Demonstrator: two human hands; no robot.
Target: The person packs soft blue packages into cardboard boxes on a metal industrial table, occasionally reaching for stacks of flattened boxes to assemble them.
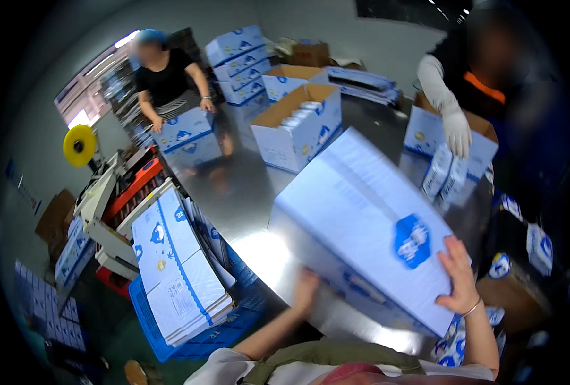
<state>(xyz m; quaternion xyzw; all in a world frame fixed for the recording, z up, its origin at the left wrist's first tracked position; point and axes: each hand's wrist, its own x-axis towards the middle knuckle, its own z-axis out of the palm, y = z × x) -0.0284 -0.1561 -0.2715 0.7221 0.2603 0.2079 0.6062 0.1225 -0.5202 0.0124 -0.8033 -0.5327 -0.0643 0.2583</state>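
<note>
A large white carton [355,199] with a blue printed badge lies slantwise in front of me over the metal table, its top flaps closed. My right hand [458,276] grips its right end, thumb and fingers spread over the edge. Against the carton's left lower side is my left hand [306,292], smeared by motion, its fingers partly hidden. Whether the carton rests on the table or is lifted I cannot tell.
Flattened cartons [176,269] lie in a blue crate [150,321] beside a tape machine [115,218]. Open cartons [291,138] stand farther back. A gloved co-worker's hand [457,131] holds white packets [444,173] at right. Another person [169,77] handles a carton [185,131].
</note>
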